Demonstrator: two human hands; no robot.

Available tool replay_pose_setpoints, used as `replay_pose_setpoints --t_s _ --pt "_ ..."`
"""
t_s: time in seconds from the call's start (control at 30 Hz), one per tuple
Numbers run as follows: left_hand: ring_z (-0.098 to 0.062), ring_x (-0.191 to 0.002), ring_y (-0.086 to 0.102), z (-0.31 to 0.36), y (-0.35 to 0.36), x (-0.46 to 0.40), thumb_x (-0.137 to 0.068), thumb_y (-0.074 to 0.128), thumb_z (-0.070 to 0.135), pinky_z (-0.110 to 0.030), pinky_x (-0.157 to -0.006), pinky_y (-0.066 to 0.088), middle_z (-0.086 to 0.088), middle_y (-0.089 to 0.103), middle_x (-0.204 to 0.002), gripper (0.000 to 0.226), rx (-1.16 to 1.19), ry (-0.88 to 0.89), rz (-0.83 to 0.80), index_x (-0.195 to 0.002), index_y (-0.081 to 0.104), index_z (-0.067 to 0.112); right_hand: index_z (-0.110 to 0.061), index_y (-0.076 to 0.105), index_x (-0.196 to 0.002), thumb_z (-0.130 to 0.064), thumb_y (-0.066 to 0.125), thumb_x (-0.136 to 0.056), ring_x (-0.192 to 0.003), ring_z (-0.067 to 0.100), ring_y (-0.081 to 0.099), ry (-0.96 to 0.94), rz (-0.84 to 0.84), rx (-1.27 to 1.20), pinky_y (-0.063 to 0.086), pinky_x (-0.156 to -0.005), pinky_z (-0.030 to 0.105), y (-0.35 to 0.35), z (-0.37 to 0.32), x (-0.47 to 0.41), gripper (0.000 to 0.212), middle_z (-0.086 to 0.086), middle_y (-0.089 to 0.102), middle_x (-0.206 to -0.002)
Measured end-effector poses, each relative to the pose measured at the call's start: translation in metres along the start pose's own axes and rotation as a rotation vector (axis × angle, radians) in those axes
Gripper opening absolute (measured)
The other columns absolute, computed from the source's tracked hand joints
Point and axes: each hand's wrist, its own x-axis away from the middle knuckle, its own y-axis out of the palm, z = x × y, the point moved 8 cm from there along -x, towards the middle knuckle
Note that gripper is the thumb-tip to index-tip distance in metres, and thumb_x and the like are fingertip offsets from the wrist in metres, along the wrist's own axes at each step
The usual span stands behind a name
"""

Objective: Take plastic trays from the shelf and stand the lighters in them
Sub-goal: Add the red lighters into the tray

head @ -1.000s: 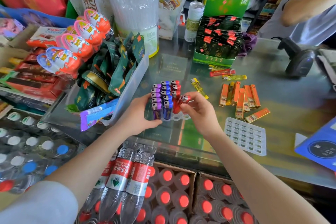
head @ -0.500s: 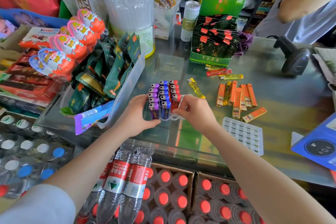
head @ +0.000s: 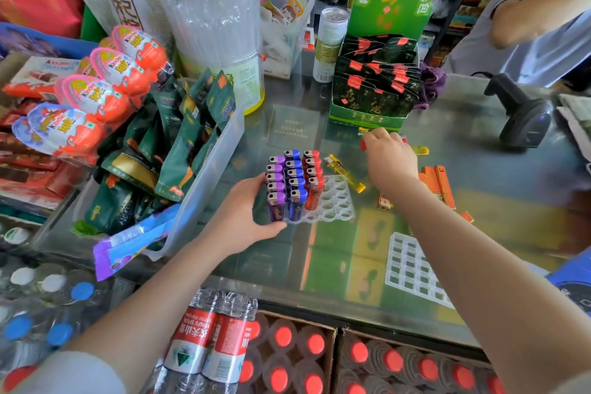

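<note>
A clear plastic tray [head: 335, 203] with round holes lies on the glass counter. Purple lighters [head: 275, 189], blue lighters [head: 295, 184] and red lighters [head: 313, 179] stand in its left rows. My left hand [head: 243, 217] grips the tray's left front corner, thumb along the front edge. My right hand [head: 388, 157] is farther back and to the right, fingers curled down over a red lighter [head: 363, 144] that lies flat on the counter. A yellow lighter [head: 343, 171] lies beside the tray. Several orange lighters [head: 438, 182] lie to the right.
A second tray [head: 412, 269] with square holes lies near the counter's front right. A clear bin of green packets [head: 211, 166] crowds the left. A green display box [head: 374, 89], a barcode scanner [head: 524, 118] and another person [head: 537, 9] are behind.
My right hand has left the tray, where it stood a red lighter, and moved back and right onto the flat red lighter. My left hand stays on the tray.
</note>
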Motion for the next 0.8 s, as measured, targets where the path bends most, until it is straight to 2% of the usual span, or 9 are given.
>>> replay_pose_setpoints --t_s 0.17,0.3,0.4,0.5,0.57,0.63,0.67,0.73,0.8 --pt "0.004 -0.097 0.044 -0.004 0.001 -0.003 -0.066 0.077 0.029 -0.006 -0.08 0.03 0.032 0.049 -0.099 0.046 0.014 0.002 -0.025 -0.104 0.052 0.033 -0.002 0.049 -0.114 0.009 0.048 -0.082 -0.111 0.033 0.046 -0.09 -0.001 0.132 0.045 -0.085 0.041 0.008 -0.012 -0.013 0.035 0.016 0.051 -0.119" --pt "0.0 -0.101 0.045 -0.003 -0.001 -0.003 -0.065 0.077 0.029 -0.01 -0.082 0.032 0.031 0.049 -0.099 0.048 0.019 0.002 -0.014 -0.104 0.049 0.036 -0.007 0.056 -0.109 0.011 0.046 -0.081 -0.107 0.029 0.047 -0.259 -0.022 -0.021 0.047 -0.074 0.039 0.017 -0.032 -0.009 0.035 0.012 0.054 -0.115" --pt "-0.001 -0.101 0.047 0.0 -0.001 -0.004 -0.064 0.077 0.027 -0.015 -0.082 0.035 0.028 0.053 -0.1 0.047 0.029 0.009 -0.023 -0.104 0.053 0.031 -0.011 0.062 -0.111 0.016 0.043 -0.08 -0.108 0.026 0.049 -0.339 -0.053 -0.221 0.047 -0.085 0.035 0.022 -0.04 0.002 0.045 0.007 0.057 -0.12" --pt "0.0 -0.1 0.049 0.001 -0.003 -0.005 -0.063 0.078 0.027 -0.02 -0.083 0.037 0.02 0.058 -0.101 0.047 0.026 0.022 -0.032 -0.104 0.056 0.027 -0.007 0.068 -0.103 0.014 0.04 -0.08 -0.109 0.024 0.054 -0.191 -0.039 -0.532 0.044 -0.097 0.034 0.016 -0.027 0.008 0.042 0.009 0.062 -0.116" --pt "0.001 -0.099 0.047 0.0 -0.003 -0.004 -0.062 0.078 0.028 -0.016 -0.081 0.035 0.02 0.057 -0.101 0.049 0.01 0.019 -0.032 -0.106 0.056 0.028 -0.007 0.067 -0.096 0.006 0.042 -0.084 -0.099 0.023 0.057 -0.072 0.026 -0.622 0.047 -0.09 0.033 0.011 -0.018 0.011 0.031 0.009 0.063 -0.11" --pt "0.003 -0.099 0.046 -0.002 -0.003 -0.002 -0.062 0.078 0.028 -0.011 -0.08 0.034 0.019 0.057 -0.103 0.052 0.008 0.012 -0.031 -0.108 0.055 0.028 -0.008 0.06 -0.098 -0.01 0.047 -0.09 -0.087 0.022 0.056 0.085 0.128 -0.611 0.048 -0.076 0.034 0.009 -0.007 0.011 0.015 0.009 0.059 -0.109" --pt "0.002 -0.1 0.046 -0.003 -0.003 -0.001 -0.062 0.078 0.029 -0.012 -0.081 0.034 0.018 0.057 -0.105 0.053 0.009 0.008 -0.032 -0.11 0.055 0.028 -0.009 0.055 -0.101 -0.02 0.05 -0.091 -0.087 0.024 0.056 0.183 0.156 -0.606 0.047 -0.073 0.036 0.009 -0.001 0.011 0.016 0.009 0.057 -0.11" --pt "-0.002 -0.105 0.047 -0.006 -0.002 0.0 -0.061 0.078 0.031 -0.02 -0.086 0.036 0.016 0.058 -0.109 0.057 -0.002 -0.004 -0.038 -0.113 0.053 0.028 -0.007 0.048 -0.106 -0.033 0.054 -0.089 -0.093 0.029 0.056 0.37 0.122 -0.637 0.046 -0.07 0.038 0.015 0.007 0.007 0.032 0.011 0.057 -0.107" --pt "-0.006 -0.108 0.048 -0.01 -0.001 0.003 -0.06 0.078 0.034 -0.025 -0.088 0.037 0.014 0.057 -0.112 0.061 -0.003 -0.017 -0.051 -0.115 0.052 0.029 -0.003 0.046 -0.105 -0.033 0.058 -0.087 -0.094 0.034 0.057 0.474 0.044 -0.633 0.047 -0.07 0.039 0.02 0.008 0.0 0.037 0.015 0.059 -0.104"
